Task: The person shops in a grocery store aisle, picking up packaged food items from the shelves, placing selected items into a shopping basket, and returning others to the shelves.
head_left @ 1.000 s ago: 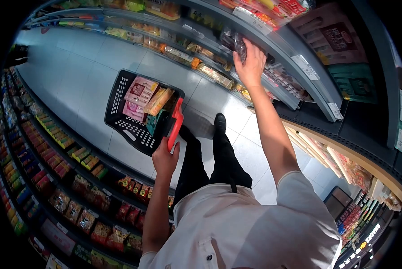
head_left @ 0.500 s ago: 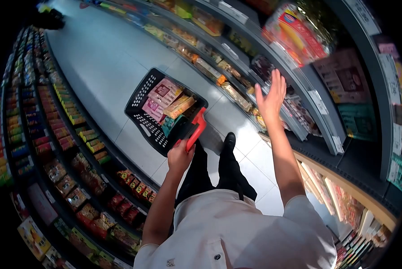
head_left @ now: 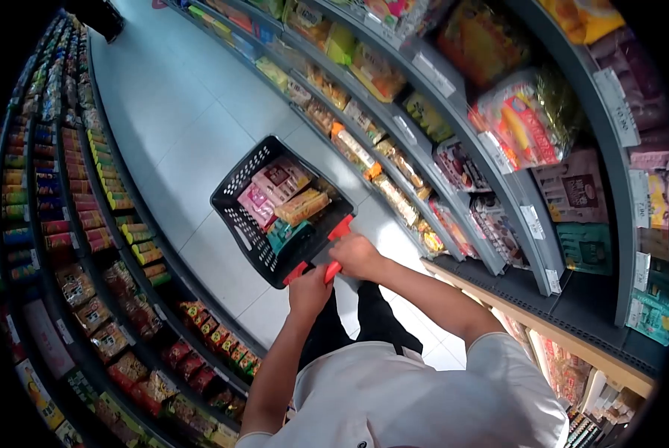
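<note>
A black shopping basket point(head_left: 228, 216) with perforated walls is in front of my legs. My left hand point(head_left: 310, 290) is closed round its red handle point(head_left: 339, 227), near the lower left end. My right hand point(head_left: 357, 255) grips the same handle farther up, close to the left one. Inside the basket lie a pink pack point(head_left: 256, 204), a pink-and-maroon pack point(head_left: 280, 181), a long yellowish clear-wrapped pack point(head_left: 302, 206) and a teal pack point(head_left: 286, 236). My fingertips are partly hidden behind the handle.
Grey shelves with packaged foods point(head_left: 524, 123) rise close on my right. On the left, a long shelf of snack packs point(head_left: 73, 216) curves along the aisle. Tiled floor point(head_left: 177, 112) runs ahead, with a dark shape point(head_left: 104, 19) at the far end.
My right hand was raised open beside the right shelf; it has come down to the left and taken hold of the basket handle. My left hand has stayed on the handle.
</note>
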